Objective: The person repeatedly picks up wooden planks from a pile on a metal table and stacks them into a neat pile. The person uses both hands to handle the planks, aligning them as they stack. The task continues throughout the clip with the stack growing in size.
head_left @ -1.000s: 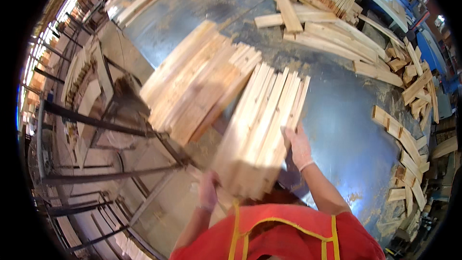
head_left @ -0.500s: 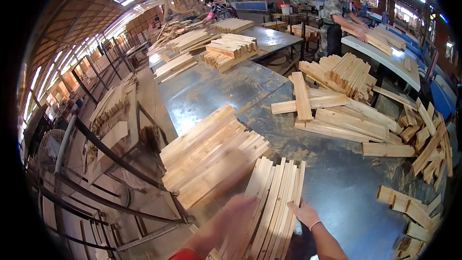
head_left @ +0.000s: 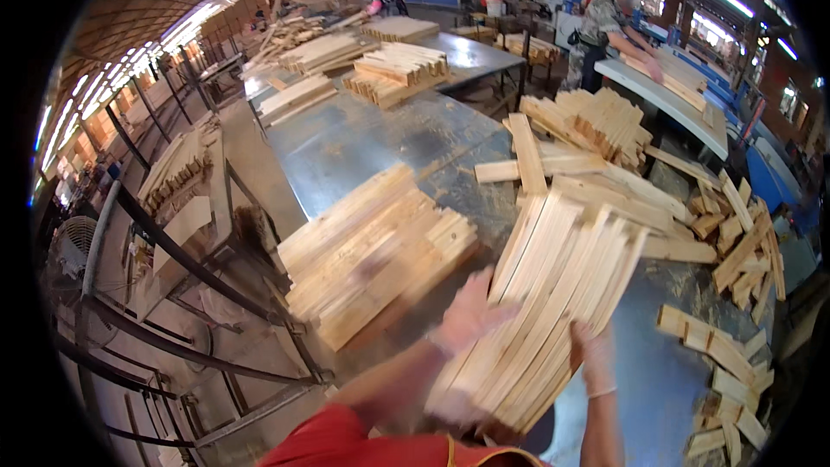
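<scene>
A bundle of pale wooden slats, packed side by side, slants away from me above the dark metal table. My left hand grips the bundle's left side, its fingers reaching over the edge slats and slightly blurred. On the opposite side my right hand presses and grips the outer slats, with some fingers hidden by the wood. Just left of the bundle lies a broad stack of slats, blurred on its near side. The bundle's far end covers part of some loose boards.
Crossed boards and a slat pile lie beyond the bundle. Scattered offcuts line the right side. A curved black metal rail and a fan stand at left. One person handles boards at a white bench; another works far back.
The slat bundle has come up and forward to the right, with both hands moving along with it. The view has shifted slightly, and more of my red-sleeved left arm shows.
</scene>
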The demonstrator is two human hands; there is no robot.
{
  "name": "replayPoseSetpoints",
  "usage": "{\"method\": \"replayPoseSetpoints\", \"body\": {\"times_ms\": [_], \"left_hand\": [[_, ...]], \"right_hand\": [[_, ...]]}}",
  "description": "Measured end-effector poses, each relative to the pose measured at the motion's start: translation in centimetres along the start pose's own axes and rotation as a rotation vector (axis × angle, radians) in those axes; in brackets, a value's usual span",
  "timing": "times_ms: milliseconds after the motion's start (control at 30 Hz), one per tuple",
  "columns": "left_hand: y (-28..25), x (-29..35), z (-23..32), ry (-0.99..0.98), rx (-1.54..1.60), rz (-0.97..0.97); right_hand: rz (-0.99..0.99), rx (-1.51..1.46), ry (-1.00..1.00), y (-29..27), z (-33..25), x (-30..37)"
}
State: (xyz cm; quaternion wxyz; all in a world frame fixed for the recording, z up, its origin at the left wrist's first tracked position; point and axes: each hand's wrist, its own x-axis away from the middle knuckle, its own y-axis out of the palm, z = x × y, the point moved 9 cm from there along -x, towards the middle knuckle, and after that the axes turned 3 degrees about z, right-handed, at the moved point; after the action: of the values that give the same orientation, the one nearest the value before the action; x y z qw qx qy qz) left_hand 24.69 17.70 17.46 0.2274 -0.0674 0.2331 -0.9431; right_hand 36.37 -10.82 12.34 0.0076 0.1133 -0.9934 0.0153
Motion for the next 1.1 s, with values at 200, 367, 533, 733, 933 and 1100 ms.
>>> {"method": "replayPoseSetpoints", "body": {"times_ms": [200,367,533,733,933,1100], "left_hand": [[-5.9,-0.8,9.6,0.455,0.681,-0.148],[-1.5,-2.4,-11.3,0.236,0.466,-0.341],[-2.6,3.8,-21.0,0.654,-0.645,-0.212],[-5.8,8.8,-20.6,0.536,-1.287,-0.540],[-9.8,10.6,-12.6,0.490,-0.987,-0.353],[-8.1,10.9,-8.0,0.466,-0.808,-0.224]], "right_hand": [[0.148,-0.025,-0.218,0.9,-12.3,3.9],[0.081,0.296,-0.649,5.2,-4.9,11.2],[-0.391,0.771,-0.082,11.6,12.8,17.1],[-0.366,1.022,0.250,13.4,14.9,20.0],[-0.048,0.257,0.504,8.1,11.6,13.2],[-0.282,0.058,0.449,15.2,11.3,11.9]]}}
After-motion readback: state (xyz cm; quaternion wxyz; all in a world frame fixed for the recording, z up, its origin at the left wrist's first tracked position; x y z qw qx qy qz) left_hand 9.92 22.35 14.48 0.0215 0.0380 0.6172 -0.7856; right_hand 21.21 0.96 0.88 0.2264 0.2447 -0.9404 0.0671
